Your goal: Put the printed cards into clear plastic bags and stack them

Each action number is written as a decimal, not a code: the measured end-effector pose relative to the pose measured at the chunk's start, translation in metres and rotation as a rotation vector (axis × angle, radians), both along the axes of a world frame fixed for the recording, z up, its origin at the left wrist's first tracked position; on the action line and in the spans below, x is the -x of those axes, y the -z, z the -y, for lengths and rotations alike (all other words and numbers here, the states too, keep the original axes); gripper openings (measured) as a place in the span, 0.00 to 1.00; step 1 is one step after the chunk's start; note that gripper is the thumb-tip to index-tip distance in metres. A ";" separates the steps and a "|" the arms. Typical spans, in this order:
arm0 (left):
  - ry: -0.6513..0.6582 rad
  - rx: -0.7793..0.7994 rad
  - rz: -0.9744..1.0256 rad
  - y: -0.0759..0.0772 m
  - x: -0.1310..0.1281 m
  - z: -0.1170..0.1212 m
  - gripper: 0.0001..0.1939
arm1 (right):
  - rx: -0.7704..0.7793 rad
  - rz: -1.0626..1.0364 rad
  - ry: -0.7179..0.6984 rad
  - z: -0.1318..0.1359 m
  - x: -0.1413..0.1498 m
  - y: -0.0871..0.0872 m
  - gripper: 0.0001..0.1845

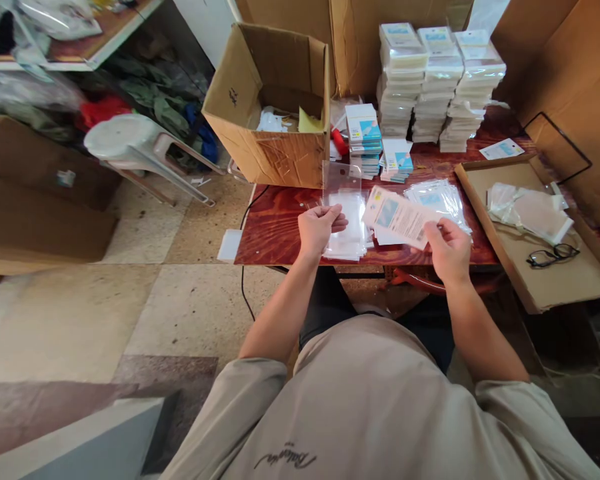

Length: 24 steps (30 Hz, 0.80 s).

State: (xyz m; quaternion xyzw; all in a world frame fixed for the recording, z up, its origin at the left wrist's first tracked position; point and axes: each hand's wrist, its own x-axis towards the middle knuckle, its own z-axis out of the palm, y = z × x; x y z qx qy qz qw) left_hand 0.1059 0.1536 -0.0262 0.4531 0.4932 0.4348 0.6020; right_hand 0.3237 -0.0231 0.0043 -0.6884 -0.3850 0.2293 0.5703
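Left fingers [334, 212] pinch a clear, flat plastic sleeve [341, 179]; right fingers [434, 233] grip a white printed rectangular card [399, 217], extending leftward from them. Ideally, keep its edges unbent.

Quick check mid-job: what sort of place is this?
Most likely a small packing workshop: three tall stacks of clear-plastic packets stand on the red table, an open cardboard box is to their left, and the right hand holds a printed card.

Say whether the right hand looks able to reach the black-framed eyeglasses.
Probably yes: the black-framed eyeglasses lie uncovered in the shallow brown cardboard tray, only its low wall between, though the right hand holds a pale printed card.
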 end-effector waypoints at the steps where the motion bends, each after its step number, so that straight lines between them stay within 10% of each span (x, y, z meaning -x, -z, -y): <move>1: -0.016 0.012 0.045 0.000 -0.004 0.002 0.14 | 0.014 -0.172 -0.055 0.008 0.007 0.004 0.24; 6: -0.016 0.057 0.148 0.001 -0.019 0.016 0.19 | 0.180 -0.448 -0.175 0.026 0.030 0.022 0.28; 17: 0.141 0.150 0.317 -0.013 -0.028 0.064 0.30 | -0.165 -0.399 0.267 -0.005 0.052 0.046 0.27; 24: 0.279 0.151 0.368 -0.022 -0.033 0.091 0.29 | -0.228 -0.561 -0.054 -0.035 0.062 0.046 0.27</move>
